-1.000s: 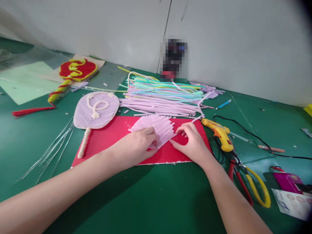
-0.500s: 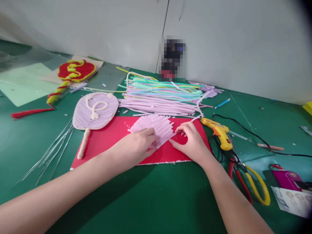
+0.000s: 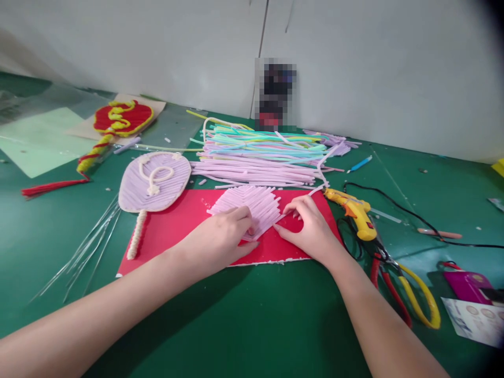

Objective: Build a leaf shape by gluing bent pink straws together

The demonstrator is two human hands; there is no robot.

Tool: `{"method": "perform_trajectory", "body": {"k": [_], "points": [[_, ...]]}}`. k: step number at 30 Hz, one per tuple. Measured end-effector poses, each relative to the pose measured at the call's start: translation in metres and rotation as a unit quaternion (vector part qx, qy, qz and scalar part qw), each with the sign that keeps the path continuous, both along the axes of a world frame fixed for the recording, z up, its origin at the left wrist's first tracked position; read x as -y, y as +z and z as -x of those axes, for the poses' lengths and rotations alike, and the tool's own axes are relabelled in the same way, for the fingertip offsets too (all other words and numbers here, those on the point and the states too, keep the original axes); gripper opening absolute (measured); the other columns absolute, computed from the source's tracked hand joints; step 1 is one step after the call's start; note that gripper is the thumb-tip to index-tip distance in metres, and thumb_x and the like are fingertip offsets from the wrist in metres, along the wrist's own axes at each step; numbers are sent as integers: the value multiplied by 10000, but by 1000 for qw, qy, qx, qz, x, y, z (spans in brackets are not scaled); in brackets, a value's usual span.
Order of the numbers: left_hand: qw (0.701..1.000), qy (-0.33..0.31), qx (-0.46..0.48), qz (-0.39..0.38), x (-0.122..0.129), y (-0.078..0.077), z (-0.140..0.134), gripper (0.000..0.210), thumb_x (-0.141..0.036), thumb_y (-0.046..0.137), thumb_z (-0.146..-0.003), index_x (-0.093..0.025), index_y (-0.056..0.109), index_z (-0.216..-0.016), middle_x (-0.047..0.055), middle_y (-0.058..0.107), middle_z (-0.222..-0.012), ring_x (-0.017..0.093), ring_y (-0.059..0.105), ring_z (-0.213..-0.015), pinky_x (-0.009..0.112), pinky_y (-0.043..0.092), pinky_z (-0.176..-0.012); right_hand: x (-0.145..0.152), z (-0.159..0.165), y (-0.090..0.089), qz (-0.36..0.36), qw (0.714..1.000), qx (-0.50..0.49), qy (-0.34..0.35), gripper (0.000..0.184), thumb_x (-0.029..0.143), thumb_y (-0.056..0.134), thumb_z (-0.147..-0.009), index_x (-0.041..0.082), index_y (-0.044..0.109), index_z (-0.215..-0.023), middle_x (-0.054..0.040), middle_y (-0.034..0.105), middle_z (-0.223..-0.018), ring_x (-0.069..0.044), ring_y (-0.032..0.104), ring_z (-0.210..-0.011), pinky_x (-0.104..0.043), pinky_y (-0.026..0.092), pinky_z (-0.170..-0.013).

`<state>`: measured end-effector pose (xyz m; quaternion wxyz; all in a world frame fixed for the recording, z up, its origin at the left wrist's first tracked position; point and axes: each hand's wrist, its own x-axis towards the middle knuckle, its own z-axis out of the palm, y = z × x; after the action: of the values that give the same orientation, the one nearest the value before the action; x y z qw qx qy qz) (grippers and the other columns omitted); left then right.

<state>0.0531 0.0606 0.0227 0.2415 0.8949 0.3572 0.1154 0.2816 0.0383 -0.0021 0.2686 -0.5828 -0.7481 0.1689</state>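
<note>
A leaf-shaped panel of lilac pipe cleaners [image 3: 246,200], laid side by side in a slant, lies on a red board [image 3: 169,231]. My left hand [image 3: 224,233] rests on the panel's near side, its fingers curled down on the lower edge and its thumb stretched out along the board. Along that lower right edge runs one lilac pipe cleaner [image 3: 270,227]. Its right end is between the thumb and fingers of my right hand [image 3: 309,223], beside the panel. The curled fingers partly hide what my left hand presses.
Behind the board lies a pile of pastel pipe cleaners [image 3: 260,152]. A lilac fan [image 3: 132,184] is at left, a red and yellow fan [image 3: 137,118] beyond it. Clear thin sticks [image 3: 92,244] lie nearby. At right are a yellow glue gun [image 3: 356,212], its cord, and pliers [image 3: 417,294].
My left thumb has moved slightly to the right, away from the panel's lower edge. The right hand holds its place, and the view has tilted a little.
</note>
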Motion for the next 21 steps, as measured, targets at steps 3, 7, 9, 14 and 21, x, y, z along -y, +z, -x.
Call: {"method": "perform_trajectory", "body": {"k": [3,7,9,14,21], "points": [[999,11,-1,-35,3,-1,-3,96,-228,540,-858,-168,615,-859,38,587,-888,153,597,-769,255,493,-661,0,0,0,1,1000,1,1,237,313,671,-750,236,523,-917,-45,478,-963,-203,551,-893,-366,498,-791],[999,12,-12,-52,4,-4,-4,93,-177,517,-861,-146,604,-855,45,577,-879,157,585,-766,270,489,-679,0,0,0,3,1000,2,-1,243,301,678,-745,235,524,-921,-45,476,-969,-204,548,-907,-365,494,-805],[999,9,-16,-51,4,-5,-4,90,-172,516,-862,-144,602,-857,47,575,-884,158,582,-772,272,490,-684,0,0,1,5,1000,2,-2,245,297,681,-742,235,526,-921,-45,476,-968,-203,549,-905,-364,495,-805],[999,4,-13,-52,3,-4,-4,94,-175,508,-870,-152,598,-852,48,578,-880,149,580,-771,256,488,-677,1,0,2,0,1000,-2,2,239,304,673,-746,238,523,-920,-45,485,-964,-203,555,-892,-361,497,-793],[998,-8,-4,-55,1,-5,-2,106,-205,494,-894,-166,586,-857,39,575,-888,150,582,-794,249,482,-679,0,-1,1,-5,1000,-4,4,240,309,674,-748,237,522,-919,-46,483,-960,-199,548,-880,-358,499,-784]]}}
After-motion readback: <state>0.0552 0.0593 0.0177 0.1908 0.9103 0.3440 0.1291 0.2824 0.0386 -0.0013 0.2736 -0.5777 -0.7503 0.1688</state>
